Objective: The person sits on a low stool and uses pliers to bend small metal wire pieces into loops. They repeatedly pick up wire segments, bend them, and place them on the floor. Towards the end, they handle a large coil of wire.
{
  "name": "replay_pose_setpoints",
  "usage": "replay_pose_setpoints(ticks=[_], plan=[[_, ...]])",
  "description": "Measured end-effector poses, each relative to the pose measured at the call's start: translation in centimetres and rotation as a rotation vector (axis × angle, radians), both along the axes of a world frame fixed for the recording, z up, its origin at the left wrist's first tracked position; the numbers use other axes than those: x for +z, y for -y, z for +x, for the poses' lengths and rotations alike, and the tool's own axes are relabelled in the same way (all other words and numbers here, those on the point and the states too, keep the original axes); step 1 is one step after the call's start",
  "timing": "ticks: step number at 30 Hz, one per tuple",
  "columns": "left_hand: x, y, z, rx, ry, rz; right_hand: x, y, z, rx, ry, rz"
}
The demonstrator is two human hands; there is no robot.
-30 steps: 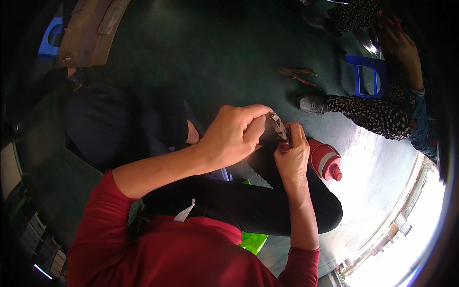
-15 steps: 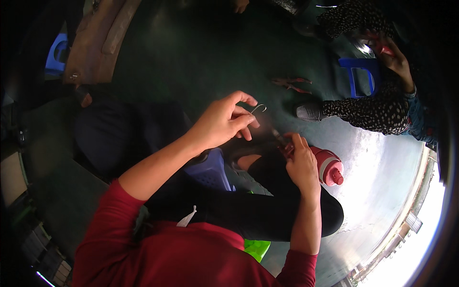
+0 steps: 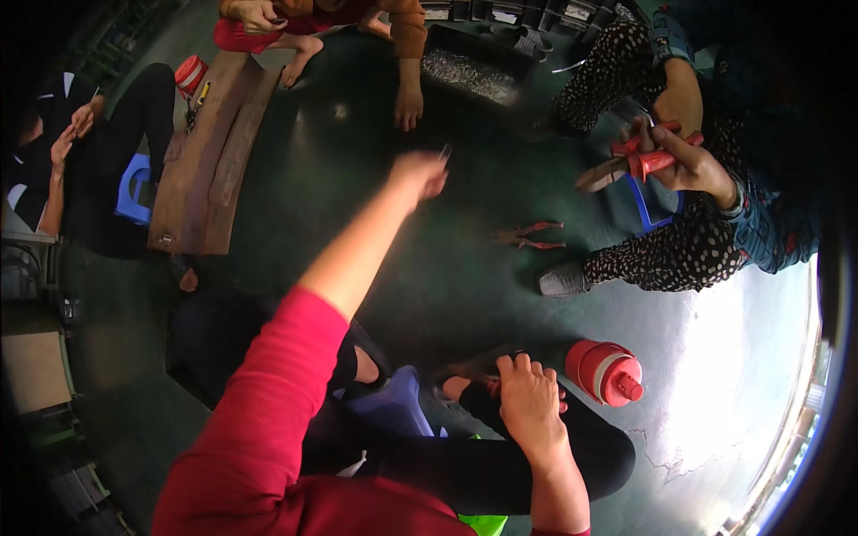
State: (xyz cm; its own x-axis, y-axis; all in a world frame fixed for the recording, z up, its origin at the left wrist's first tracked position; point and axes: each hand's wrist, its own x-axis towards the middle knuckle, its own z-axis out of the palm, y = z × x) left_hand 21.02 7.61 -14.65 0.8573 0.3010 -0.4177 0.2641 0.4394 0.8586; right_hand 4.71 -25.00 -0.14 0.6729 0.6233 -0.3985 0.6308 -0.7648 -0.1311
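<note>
Over the green floor (image 3: 407, 290), left hand (image 3: 418, 179) blurred, thin metal piece (image 3: 446, 152) indistinct

The jug (image 3: 604, 373), lower right, is coloured red and banded white. Black trousers (image 3: 661, 261), right, are dotted white. The sleeve (image 3: 259, 402), lower left, is coloured red.

The person's left grip (image 3: 418, 176) is blurred, its thin piece (image 3: 445, 154), perhaps wire, too small to tell, and the right grip (image 3: 530, 395) hides most of a red object (image 3: 562, 395).
</note>
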Motion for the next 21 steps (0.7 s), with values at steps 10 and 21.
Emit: replay_pose_setpoints(ticks=[10,21], plan=[[16.8,-9.8,-0.9,-0.535,-0.007,0.903,0.8,-0.5,-0.4,0.059,0.035,0.016],[12.3,-23.6,-53.5,0.364,-0.608,0.855,-2.3,-0.4,-1.9,0.146,-0.125,0.006]])
